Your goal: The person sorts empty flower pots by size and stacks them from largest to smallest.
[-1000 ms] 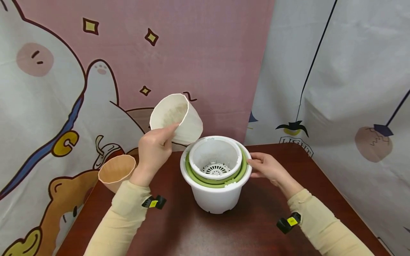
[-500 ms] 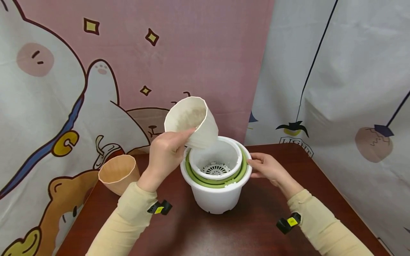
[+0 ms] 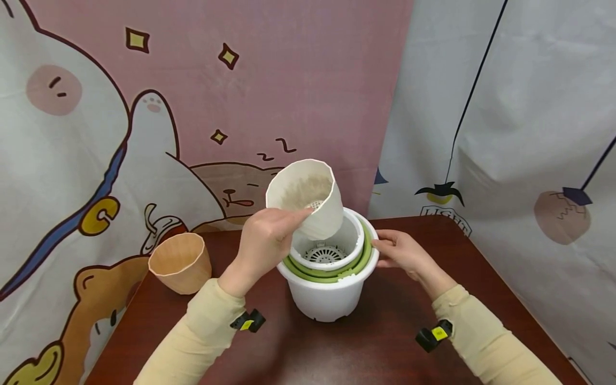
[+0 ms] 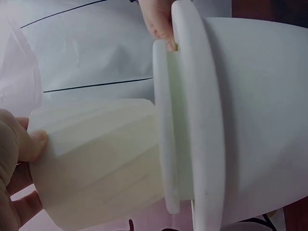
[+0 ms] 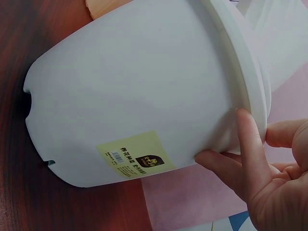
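My left hand (image 3: 267, 240) pinches the rim of a cream faceted flower pot (image 3: 332, 214), thumb at the near edge. That pot is tilted, its mouth toward me, and its base overlaps the opening of the nested pots in the head view. A large white flower pot (image 3: 325, 299) stands upright on the table, holding green pots (image 3: 364, 256) and a smaller white pot (image 3: 353, 256) with a slotted bottom. My right hand (image 3: 401, 251) grips the large pot's rim on its right side. In the right wrist view, a yellow label (image 5: 137, 155) shows on the large pot's wall.
An orange-tan faceted pot (image 3: 180, 264) stands on the dark red-brown table (image 3: 385, 347) at the left. A printed cartoon cloth (image 3: 313, 80) hangs right behind the table, and a grey-white one (image 3: 520, 133) runs along the right side.
My left hand has carried the cream pot right and downward, from the left of the nested pots to over their opening. My right hand and the large white pot have stayed in place.
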Demonstrator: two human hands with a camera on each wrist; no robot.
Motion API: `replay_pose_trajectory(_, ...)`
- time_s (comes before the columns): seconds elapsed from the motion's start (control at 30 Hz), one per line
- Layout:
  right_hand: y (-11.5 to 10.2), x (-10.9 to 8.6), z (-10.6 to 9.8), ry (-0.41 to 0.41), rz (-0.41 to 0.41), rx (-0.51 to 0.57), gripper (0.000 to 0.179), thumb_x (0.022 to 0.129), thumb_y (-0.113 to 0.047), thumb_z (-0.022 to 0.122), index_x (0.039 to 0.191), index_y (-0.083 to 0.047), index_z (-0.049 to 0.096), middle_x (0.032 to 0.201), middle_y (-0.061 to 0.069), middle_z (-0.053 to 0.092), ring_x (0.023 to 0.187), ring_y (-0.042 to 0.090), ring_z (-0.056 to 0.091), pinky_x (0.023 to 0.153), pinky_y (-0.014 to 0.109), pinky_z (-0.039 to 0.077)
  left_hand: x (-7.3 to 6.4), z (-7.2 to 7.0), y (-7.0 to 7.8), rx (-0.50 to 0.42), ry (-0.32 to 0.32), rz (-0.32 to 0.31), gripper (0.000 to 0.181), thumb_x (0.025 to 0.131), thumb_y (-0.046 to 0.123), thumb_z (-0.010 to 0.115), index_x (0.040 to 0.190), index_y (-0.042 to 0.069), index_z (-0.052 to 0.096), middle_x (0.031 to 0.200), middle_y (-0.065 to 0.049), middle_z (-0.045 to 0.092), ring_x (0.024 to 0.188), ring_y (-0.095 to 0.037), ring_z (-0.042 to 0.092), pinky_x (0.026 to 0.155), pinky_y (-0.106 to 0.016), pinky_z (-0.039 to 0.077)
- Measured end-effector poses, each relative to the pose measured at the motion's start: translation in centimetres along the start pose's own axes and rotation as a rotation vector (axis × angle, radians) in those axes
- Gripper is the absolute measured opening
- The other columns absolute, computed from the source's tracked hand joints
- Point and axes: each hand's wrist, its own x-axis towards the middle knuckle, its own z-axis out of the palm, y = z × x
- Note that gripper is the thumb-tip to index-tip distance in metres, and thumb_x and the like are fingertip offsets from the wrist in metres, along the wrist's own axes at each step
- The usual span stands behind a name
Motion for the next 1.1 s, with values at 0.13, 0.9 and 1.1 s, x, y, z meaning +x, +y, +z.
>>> replay_pose_trajectory(0.13, 0.0, 0.0, 0.0, -0.009, -0.020, 0.004, 0.054, 0.102, -0.014, 0.058, 0.143, 0.014, 0.038, 0.125, 0.030, 0.059, 0.093, 0.021, 0.068, 0.077, 0.039, 0.061, -0.1, 0.3, 0.2, -0.003, -0.010, 0.017, 0.044, 0.080, -0.014, 0.058, 0.108, 0.013, 0.078, 0.078, 0.000, 0.073, 0.069, -0.019, 0.068, 0.058, -0.035, 0.057)
replay_pose_trajectory(0.9, -0.1, -0.1, 0.2, -0.005, -0.021, 0.002, 0.053, 0.102, -0.013, 0.056, 0.143, 0.015, 0.037, 0.127, 0.031, 0.058, 0.095, 0.021, 0.067, 0.078, 0.040, 0.061, -1.6, 2.0, 1.5, 0.017, -0.118, 0.088, 0.047, 0.076, -0.012, 0.058, 0.107, 0.016, 0.078, 0.072, 0.005, 0.069, 0.068, -0.016, 0.064, 0.057, -0.030, 0.054)
replay_pose_trajectory(1.1, -0.1, 0.0, 0.2, 0.000, -0.014, -0.001, 0.054, 0.102, -0.013, 0.057, 0.143, 0.015, 0.037, 0.125, 0.030, 0.059, 0.093, 0.021, 0.067, 0.075, 0.036, 0.061, -2.4, 2.8, 1.7, 0.008, -0.171, 0.079, 0.045, 0.078, -0.010, 0.061, 0.108, 0.018, 0.078, 0.074, 0.006, 0.071, 0.066, -0.015, 0.064, 0.056, -0.030, 0.053)
